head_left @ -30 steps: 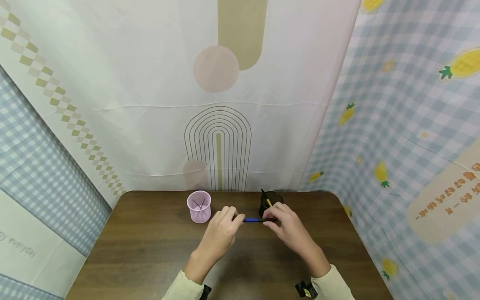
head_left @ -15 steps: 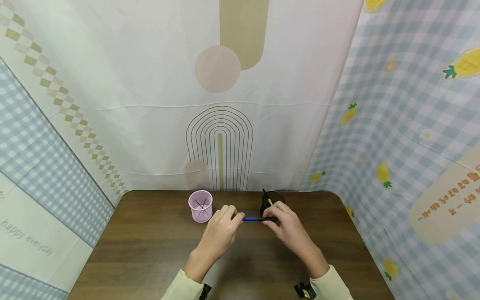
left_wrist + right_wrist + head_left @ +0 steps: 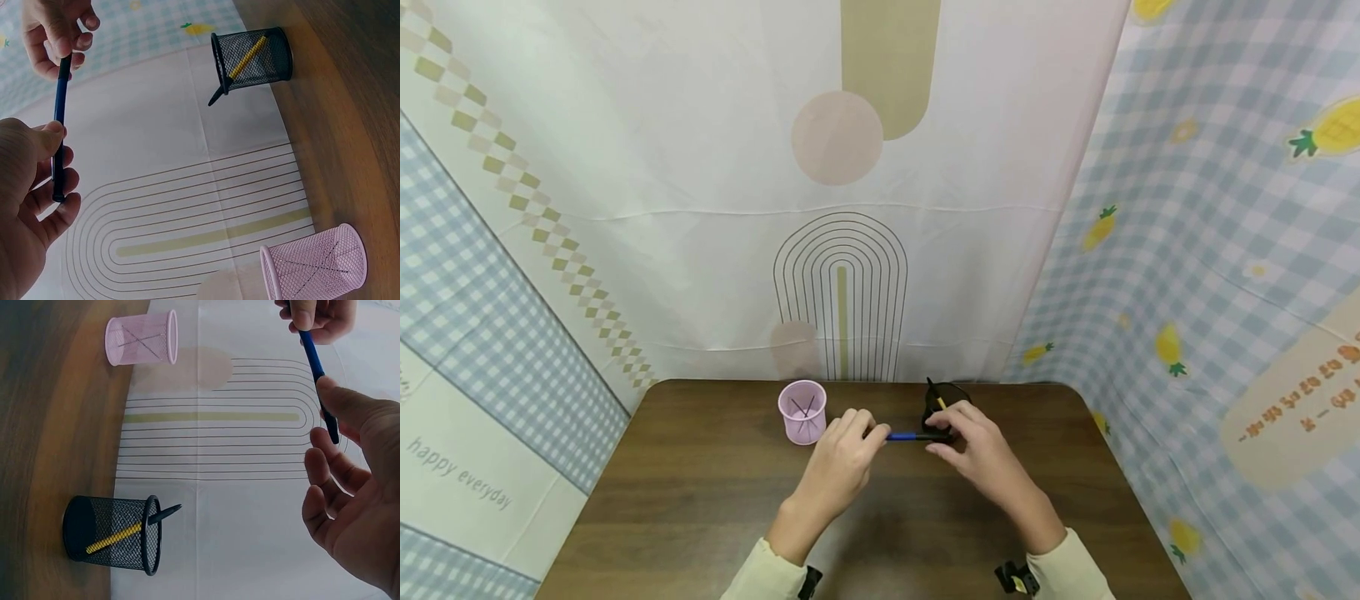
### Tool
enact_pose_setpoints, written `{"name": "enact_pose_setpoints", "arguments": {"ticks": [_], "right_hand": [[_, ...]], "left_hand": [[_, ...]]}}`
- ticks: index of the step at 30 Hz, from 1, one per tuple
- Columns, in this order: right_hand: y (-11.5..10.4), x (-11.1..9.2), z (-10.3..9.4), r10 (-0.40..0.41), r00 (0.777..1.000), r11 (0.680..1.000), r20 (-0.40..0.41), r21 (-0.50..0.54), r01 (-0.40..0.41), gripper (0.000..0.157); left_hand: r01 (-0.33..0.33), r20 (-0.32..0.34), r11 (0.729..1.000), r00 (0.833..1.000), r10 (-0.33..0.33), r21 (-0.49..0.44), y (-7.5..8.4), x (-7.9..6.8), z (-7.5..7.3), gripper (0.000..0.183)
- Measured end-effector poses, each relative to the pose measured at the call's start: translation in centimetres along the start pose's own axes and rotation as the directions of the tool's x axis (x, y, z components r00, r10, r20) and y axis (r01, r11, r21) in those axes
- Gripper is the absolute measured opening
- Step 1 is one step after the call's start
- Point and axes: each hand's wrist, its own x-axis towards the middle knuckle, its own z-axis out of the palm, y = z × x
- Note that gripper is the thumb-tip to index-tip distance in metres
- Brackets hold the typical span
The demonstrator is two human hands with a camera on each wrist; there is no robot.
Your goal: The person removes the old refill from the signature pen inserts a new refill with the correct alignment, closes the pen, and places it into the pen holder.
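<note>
A slim blue pen (image 3: 902,437) with black ends is held level between both hands, above the table. My left hand (image 3: 842,458) pinches its left end between thumb and fingers, as the left wrist view also shows at the pen (image 3: 60,100). At the other end, the thumb and fingers of my right hand (image 3: 976,448) pinch the black part. Behind the right hand is a black mesh pen cup (image 3: 112,531), in which a yellow and black pen (image 3: 119,536) leans. To the left stands a pink mesh pen cup (image 3: 802,414).
Both cups stand near the back edge of a brown wooden table (image 3: 700,500). A pale printed cloth (image 3: 715,275) hangs behind it, and a blue checked cloth (image 3: 1150,275) hangs along the right side.
The head view has shifted slightly. Both hands keep their hold on the blue pen; the right fingers have moved only a little.
</note>
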Motion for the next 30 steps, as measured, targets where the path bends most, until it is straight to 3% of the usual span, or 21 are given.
{"name": "enact_pose_setpoints", "arguments": {"ticks": [6, 10, 19, 30], "right_hand": [[0.07, 0.17, -0.31, 0.049, 0.997, 0.999, 0.063, 0.005, -0.049, 0.015], [0.16, 0.23, -0.29, 0.054, 0.995, 0.999, 0.09, 0.002, -0.054, 0.009], [0.12, 0.21, -0.07, 0.033, 0.995, 0.999, 0.098, 0.033, -0.036, 0.005], [-0.3, 0.19, -0.06, 0.036, 0.997, 0.999, 0.064, 0.028, -0.038, 0.012]], "left_hand": [[-0.005, -0.002, 1.0, 1.0, 0.005, 0.004, 0.0, -0.02, -0.04, 0.022], [-0.007, -0.005, 1.0, 1.0, 0.007, 0.013, 0.04, -0.02, -0.05, 0.023], [-0.003, -0.001, 1.0, 1.0, 0.003, 0.02, 0.12, -0.09, -0.03, 0.018], [0.015, 0.017, 1.0, 1.0, -0.015, 0.014, 0.21, -0.08, -0.04, 0.013]]}}
